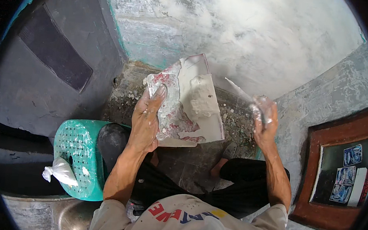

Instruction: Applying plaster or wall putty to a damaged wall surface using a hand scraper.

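My left hand (pixel 146 117) grips the left edge of a flat, plaster-smeared board (pixel 212 127), thumb on top and fingers curled beneath. Reddish patches and dried white crust cover the board's left part. A wet, off-white lump of plaster (pixel 201 100) lies on its right half. Out to the right, my right hand (pixel 265 124) is closed around the handle of a putty knife (pixel 237 88), its thin pale blade angled up and to the left. Blur and the fingers hide most of that handle. The blade is apart from the board, close to the wall.
A whitish, patchily coated wall (pixel 256 39) rises ahead. To my left stands a green plastic stool (pixel 71 133) bearing a knotted white plastic bag (pixel 64 171), beside a dark grey panel (pixel 25 92). Crumbs of debris (pixel 242 127) litter the floor. A brown wooden frame (pixel 313 165) is at right.
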Demonstrator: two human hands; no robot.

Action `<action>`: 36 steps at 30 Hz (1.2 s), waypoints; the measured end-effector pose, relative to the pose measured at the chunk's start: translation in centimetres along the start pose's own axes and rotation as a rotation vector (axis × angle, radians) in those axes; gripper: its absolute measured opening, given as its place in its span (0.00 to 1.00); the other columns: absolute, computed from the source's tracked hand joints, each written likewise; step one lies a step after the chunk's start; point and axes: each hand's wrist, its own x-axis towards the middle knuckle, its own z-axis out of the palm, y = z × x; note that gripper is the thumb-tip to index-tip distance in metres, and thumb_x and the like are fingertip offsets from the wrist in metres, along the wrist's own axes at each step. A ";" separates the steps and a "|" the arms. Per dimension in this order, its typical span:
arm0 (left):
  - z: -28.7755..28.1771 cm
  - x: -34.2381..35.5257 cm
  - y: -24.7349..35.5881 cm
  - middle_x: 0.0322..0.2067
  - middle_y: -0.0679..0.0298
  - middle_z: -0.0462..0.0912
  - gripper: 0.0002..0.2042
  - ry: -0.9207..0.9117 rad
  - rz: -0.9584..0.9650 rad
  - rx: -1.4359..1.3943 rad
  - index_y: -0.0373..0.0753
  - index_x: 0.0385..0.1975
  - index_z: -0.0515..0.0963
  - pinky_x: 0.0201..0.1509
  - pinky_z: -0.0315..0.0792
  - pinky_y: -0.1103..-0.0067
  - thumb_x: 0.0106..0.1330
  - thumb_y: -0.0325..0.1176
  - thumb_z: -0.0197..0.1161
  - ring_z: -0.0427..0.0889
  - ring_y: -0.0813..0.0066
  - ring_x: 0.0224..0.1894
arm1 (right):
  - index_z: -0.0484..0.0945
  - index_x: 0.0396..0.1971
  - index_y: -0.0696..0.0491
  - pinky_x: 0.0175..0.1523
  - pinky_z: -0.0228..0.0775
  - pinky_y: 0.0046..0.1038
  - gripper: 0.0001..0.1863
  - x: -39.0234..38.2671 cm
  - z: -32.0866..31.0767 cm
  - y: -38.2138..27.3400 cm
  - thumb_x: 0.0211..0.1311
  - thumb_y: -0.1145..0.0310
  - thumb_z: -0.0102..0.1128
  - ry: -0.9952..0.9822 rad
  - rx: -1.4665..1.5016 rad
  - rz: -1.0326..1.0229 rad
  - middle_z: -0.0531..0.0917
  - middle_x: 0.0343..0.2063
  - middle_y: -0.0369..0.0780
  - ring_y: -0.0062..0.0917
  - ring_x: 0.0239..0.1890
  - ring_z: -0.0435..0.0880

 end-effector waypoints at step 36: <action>1.1 0.4 -2.7 0.53 0.62 0.79 0.18 -0.133 -0.100 0.118 0.32 0.63 0.71 0.65 0.67 0.76 0.79 0.35 0.55 0.74 0.78 0.56 | 0.88 0.47 0.48 0.40 0.62 0.33 0.19 4.0 -4.2 -4.0 0.54 0.64 0.72 0.000 -0.091 -0.328 0.84 0.31 0.36 0.27 0.31 0.79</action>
